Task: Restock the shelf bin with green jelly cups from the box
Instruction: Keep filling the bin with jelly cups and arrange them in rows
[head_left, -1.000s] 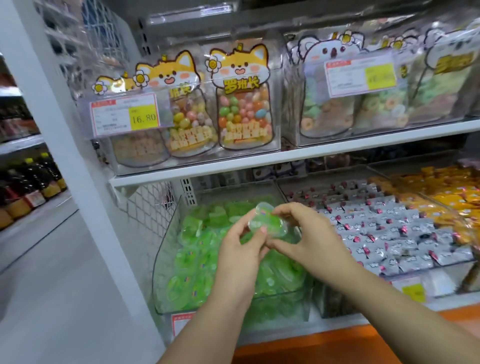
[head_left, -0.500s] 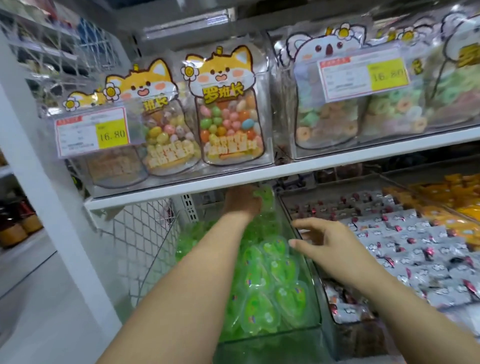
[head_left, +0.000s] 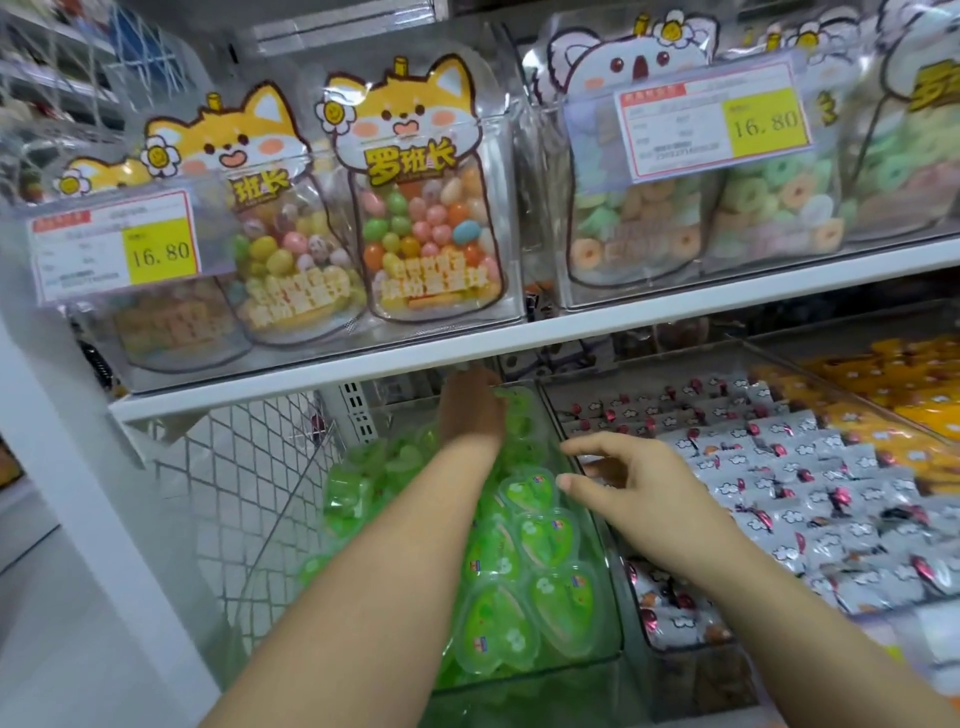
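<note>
Under the white shelf (head_left: 519, 340), green jelly cups (head_left: 543, 535) are lying heaped in a clear shelf bin (head_left: 545, 671), heart-shaped ones facing up along its right side. The left grip (head_left: 470, 413) is reaching over them to the bin's back, fingers hidden by the shelf edge, so apart or clamped cannot be told. The right grip (head_left: 639, 486) is hovering with fingers apart and loose above the bin's right wall. Silver-wrapped sweets (head_left: 779, 467) are lying just to the right; candy bags (head_left: 421, 208) are standing on that shelf
</note>
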